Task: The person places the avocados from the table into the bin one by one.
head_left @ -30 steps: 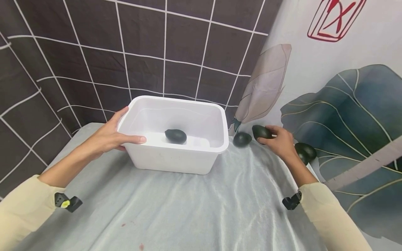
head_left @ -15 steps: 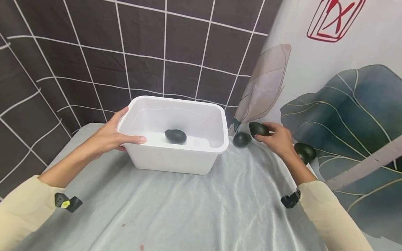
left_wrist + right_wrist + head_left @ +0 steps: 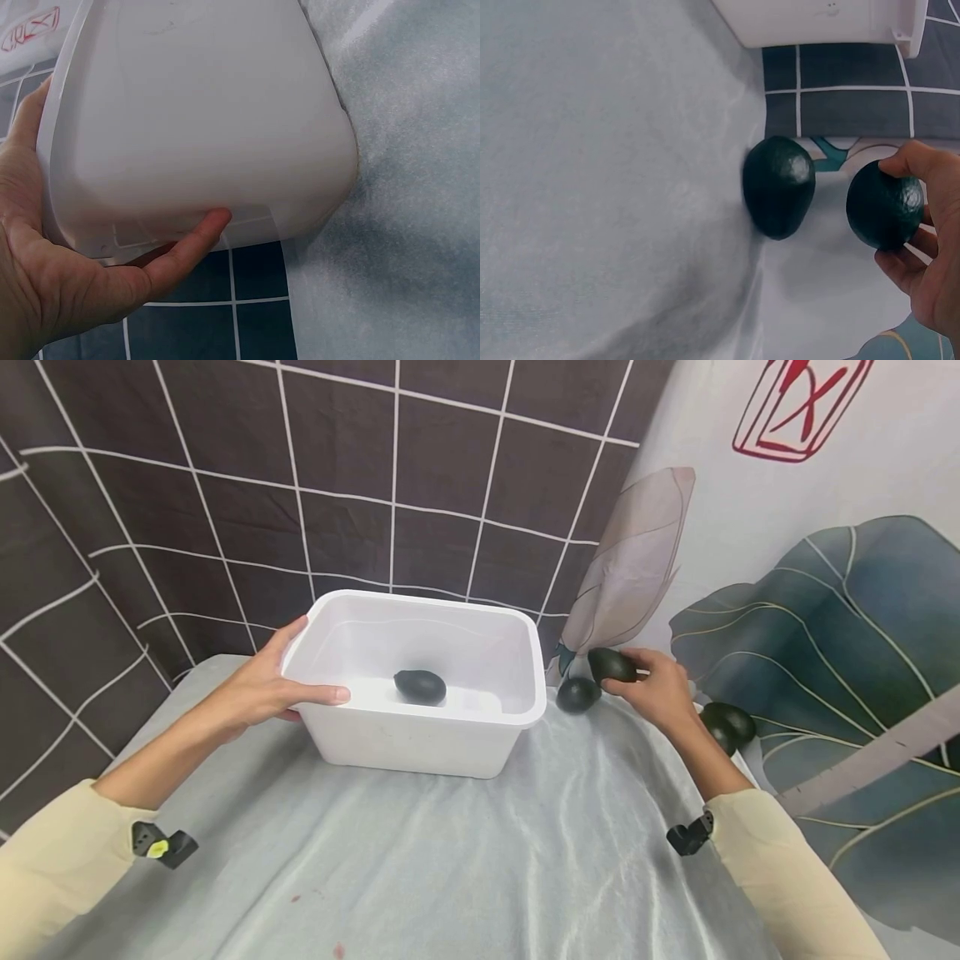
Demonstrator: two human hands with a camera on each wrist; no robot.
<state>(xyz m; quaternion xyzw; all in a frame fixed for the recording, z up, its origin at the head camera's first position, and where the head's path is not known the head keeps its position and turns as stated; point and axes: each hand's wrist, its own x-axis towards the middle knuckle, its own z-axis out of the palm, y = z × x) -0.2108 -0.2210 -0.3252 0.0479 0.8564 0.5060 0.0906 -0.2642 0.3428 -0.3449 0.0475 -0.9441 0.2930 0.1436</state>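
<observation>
My left hand (image 3: 258,687) grips the left end of a white plastic tub (image 3: 420,739), thumb over the front rim. In the left wrist view, fingers of that hand (image 3: 82,277) lie along the tub's outer wall (image 3: 202,112). One dark green avocado (image 3: 420,687) lies on the tub floor. To the right of the tub, my right hand (image 3: 662,690) pinches another avocado (image 3: 611,666) between thumb and fingers; the right wrist view shows this held avocado (image 3: 885,204) raised off the cloth. A further avocado (image 3: 578,695) rests on the cloth between tub and hand.
Several avocados (image 3: 731,725), partly hidden by the right forearm, sit at the table's right edge. Grey cloth (image 3: 420,860) covers the table. A dark gridded curtain (image 3: 337,527) stands close behind the tub, and a printed leaf-pattern curtain (image 3: 847,635) borders the right side.
My right hand has moved slightly left and up, bringing the held avocado nearer the one lying by the tub. My left hand and the tub have stayed in place.
</observation>
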